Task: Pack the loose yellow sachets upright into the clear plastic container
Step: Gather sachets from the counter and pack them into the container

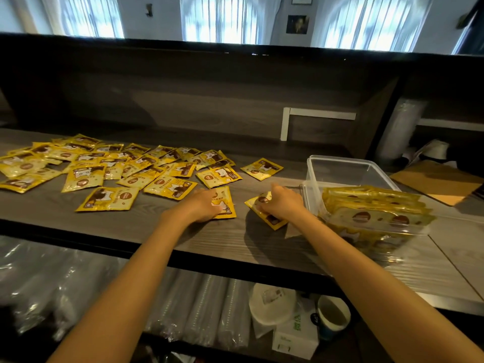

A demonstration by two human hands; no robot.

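Yellow sachet [269, 217] pinched under the right hand [282, 203], fingers curled on it. It lies flat, long axis slanting from the fingertips back under the palm. The box [345, 160] sits just right of that hand. The left hand [205, 206] covers the other sachet [227, 203]; gripping or pressing, I cannot tell. Best move: stand it on its short edge, face matching the packed row [374, 213], and slide it in snug.

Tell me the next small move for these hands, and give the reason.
Probably lift the right hand with its gripped sachet and stand it just beyond the packed sachets in the clear plastic container. Its far half looks free, and the left hand already rests on a second sachet.
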